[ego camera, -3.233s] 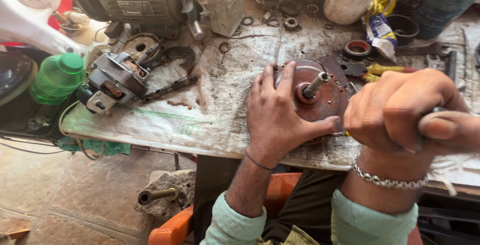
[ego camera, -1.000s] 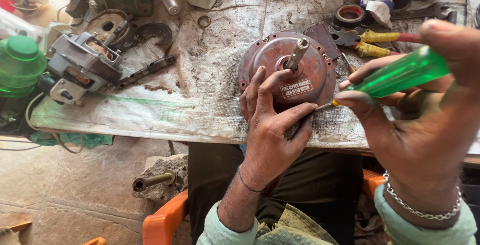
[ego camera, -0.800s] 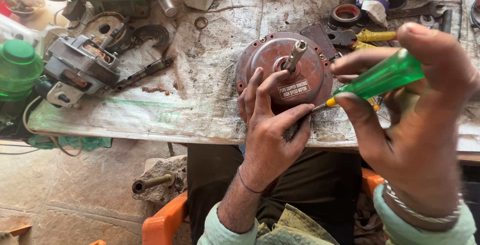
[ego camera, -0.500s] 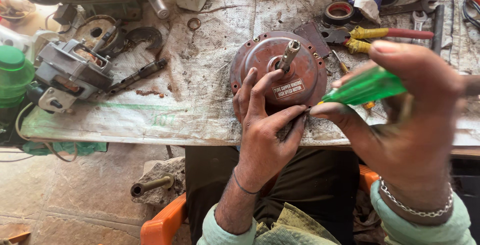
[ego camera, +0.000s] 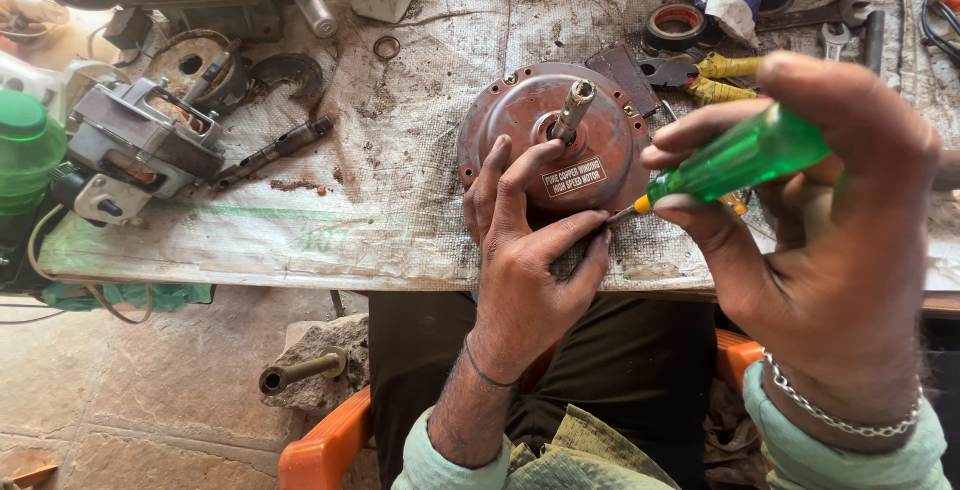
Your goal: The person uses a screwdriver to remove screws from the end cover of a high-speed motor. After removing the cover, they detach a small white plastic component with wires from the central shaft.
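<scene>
A round reddish-brown motor housing [ego camera: 520,115] with an upright steel shaft [ego camera: 573,110] lies on the workbench near its front edge. My left hand [ego camera: 527,245] rests on the housing's near rim, fingers spread and pressing it down. My right hand [ego camera: 820,220] grips a screwdriver with a clear green handle [ego camera: 740,160]. Its metal tip touches the housing's near right edge, beside my left index finger.
A grey motor block [ego camera: 140,145] and a green plastic jar [ego camera: 28,150] sit at the left. Yellow-handled pliers [ego camera: 700,75], a tape roll [ego camera: 676,25], spanners and washers lie behind the housing. The bench is covered with worn sacking [ego camera: 350,210]. An orange chair [ego camera: 325,445] is under me.
My right hand, earlier shut in a fist beside the housing, now holds the green screwdriver and has brought its tip down to the housing's rim. My left hand stays on the housing.
</scene>
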The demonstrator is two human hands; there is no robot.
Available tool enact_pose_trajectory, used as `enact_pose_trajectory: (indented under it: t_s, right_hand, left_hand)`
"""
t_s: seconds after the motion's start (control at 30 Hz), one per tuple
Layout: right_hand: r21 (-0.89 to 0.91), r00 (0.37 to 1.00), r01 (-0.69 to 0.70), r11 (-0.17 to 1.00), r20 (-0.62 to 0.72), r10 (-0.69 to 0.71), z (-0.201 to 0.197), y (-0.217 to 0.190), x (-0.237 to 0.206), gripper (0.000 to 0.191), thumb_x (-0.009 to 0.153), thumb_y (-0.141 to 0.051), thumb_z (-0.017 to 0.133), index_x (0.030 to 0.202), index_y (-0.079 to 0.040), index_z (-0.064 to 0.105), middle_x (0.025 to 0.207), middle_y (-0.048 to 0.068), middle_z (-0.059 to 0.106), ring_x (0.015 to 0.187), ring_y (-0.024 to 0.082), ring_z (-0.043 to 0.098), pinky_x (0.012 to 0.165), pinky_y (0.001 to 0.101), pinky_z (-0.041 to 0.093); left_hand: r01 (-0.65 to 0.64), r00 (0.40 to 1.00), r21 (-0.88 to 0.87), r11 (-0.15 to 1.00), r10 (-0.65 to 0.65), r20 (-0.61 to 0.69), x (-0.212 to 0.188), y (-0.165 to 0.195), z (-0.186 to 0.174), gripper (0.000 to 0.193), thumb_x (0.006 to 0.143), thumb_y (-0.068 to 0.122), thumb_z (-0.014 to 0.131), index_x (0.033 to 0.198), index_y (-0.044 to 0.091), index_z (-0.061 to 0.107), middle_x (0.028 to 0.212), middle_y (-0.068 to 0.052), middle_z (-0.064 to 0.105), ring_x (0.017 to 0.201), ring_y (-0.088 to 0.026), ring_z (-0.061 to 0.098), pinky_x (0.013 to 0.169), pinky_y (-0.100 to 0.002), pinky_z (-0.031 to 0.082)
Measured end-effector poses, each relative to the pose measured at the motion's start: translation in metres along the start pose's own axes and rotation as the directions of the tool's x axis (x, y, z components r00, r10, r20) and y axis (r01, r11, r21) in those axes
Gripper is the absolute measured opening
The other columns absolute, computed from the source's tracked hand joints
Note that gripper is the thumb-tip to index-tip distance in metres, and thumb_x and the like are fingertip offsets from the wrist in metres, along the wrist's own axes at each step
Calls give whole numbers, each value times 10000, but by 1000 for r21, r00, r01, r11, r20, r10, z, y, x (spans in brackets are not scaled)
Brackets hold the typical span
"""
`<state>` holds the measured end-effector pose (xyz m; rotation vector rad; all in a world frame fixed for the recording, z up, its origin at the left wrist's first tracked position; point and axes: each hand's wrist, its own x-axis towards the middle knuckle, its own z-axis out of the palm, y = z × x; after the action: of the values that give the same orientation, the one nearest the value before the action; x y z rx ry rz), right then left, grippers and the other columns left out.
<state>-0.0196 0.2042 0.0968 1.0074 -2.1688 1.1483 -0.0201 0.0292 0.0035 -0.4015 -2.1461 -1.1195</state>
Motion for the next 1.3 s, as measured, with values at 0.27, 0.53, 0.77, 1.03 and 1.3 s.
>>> enact_pose_trajectory:
  t_s: [0.27,0.53,0.77,1.03,1.3]
  right_hand:
    - [-5,999,32,999,-19,-32,3,-1,1,869,889,93,791,1509,-136,228,1373,148,436,1110,268,696,911,336,661]
    - [97,997,-81,992,14,80,-4,-12,7,641,951,164,674,1436,-73,329,1329,183,541,1186,279,698,916,338,643]
    - [-7,990,-85,996,-114,84,-3,-20,6,527,902,130,743,1310,33,424,1219,204,565,1093,279,700,954,364,644]
    - [571,981,191,798,-136,-137,-13,28,33,207,982,-110,672,1031,16,516,851,168,588,740,240,659,708,378,581]
    - [909,919,-103,403,242,-311,-2,41,62,369,938,-268,621,673,-23,543,541,86,515,374,150,430,376,361,348]
  left_hand:
    - [11,1000,-4,1000,-11,0,1,2,-1,176,794,144,850,968,162,829,1532,-85,502,1580,-394,293,1303,-524,231]
    - [-9,1000,-19,1000,9,19,0,-1,-1,198,765,149,882,948,164,808,1544,-93,476,1575,-404,272,1290,-526,227]
    - [-11,999,-19,1000,12,40,-3,-2,-4,305,751,136,877,955,114,652,1555,-155,478,1575,-399,304,1281,-522,259]
    - [-30,992,230,973,57,-114,57,-10,-16,870,754,547,918,1354,35,552,1455,-252,533,1354,-380,528,1152,-519,411]
    - [66,981,385,921,-130,142,83,-8,-15,1215,528,737,915,1427,28,510,1424,-355,490,1316,-493,491,1065,-561,426]
